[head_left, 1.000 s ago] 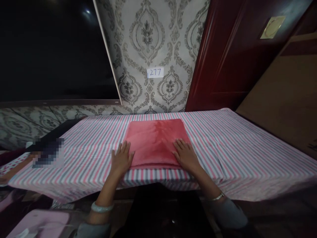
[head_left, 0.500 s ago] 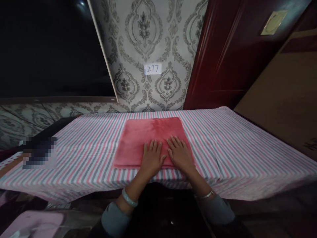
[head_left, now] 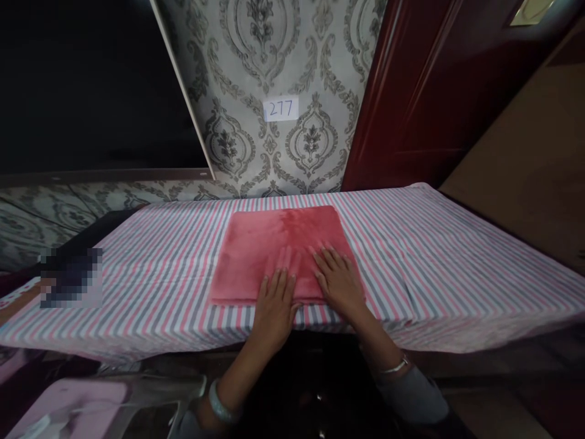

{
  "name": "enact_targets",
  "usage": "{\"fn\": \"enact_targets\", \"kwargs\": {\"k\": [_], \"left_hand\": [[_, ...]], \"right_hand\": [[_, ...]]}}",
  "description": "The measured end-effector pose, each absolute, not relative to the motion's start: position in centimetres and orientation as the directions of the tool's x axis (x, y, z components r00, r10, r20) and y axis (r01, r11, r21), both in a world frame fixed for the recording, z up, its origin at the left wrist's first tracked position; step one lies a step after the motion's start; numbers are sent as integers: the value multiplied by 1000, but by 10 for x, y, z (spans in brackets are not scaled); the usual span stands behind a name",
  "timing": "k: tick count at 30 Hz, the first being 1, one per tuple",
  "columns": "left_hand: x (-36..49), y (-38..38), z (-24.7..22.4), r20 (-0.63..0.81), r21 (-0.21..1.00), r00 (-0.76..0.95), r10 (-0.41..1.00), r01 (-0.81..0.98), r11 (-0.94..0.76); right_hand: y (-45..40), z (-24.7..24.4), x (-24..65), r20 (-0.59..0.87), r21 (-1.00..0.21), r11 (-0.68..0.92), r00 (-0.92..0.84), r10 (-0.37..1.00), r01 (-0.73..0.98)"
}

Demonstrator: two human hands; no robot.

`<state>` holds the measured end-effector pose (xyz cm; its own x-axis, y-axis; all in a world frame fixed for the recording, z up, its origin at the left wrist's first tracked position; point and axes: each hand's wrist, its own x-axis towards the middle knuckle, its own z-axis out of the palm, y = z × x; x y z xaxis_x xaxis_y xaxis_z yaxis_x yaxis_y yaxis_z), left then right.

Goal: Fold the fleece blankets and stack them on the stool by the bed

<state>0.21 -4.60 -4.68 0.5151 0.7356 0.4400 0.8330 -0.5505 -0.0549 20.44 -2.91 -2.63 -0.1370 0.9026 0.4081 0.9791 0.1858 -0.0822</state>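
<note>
A folded, plush red-pink cloth (head_left: 256, 244) lies flat as a rectangle on the striped tablecloth (head_left: 155, 262). My left hand (head_left: 274, 308) rests palm down at the cloth's near edge, its fingertips on the pile and its fingers extended. Over the near right part of the cloth lies my right hand (head_left: 339, 280), palm down with fingers spread. Neither hand holds anything. Finger-shaped streaks mark the pile ahead of my left hand.
A large dark screen (head_left: 91, 85) hangs at the left, and a paper label (head_left: 280, 108) is on the patterned wall. Cardboard (head_left: 530, 164) leans at the right. A pink stool-like surface (head_left: 77, 402) stands low at the left.
My left hand has slid back toward the near edge of the cloth. My right hand has shifted slightly to the right. The camera view has tilted a little downward.
</note>
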Motion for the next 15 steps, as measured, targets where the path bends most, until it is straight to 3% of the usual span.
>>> {"fn": "enact_targets", "kwargs": {"k": [5,9,15], "left_hand": [[-21,-61,-44,549,49,534,643,748,-662],[-46,-46,-17,686,124,426,589,729,-673],[-54,-2,28,533,63,324,781,906,-418]], "right_hand": [[-58,-47,216,470,-109,236,-159,868,966],[-74,-43,222,499,-173,274,-155,852,946],[-47,2,198,502,-199,288,-155,851,937]]}}
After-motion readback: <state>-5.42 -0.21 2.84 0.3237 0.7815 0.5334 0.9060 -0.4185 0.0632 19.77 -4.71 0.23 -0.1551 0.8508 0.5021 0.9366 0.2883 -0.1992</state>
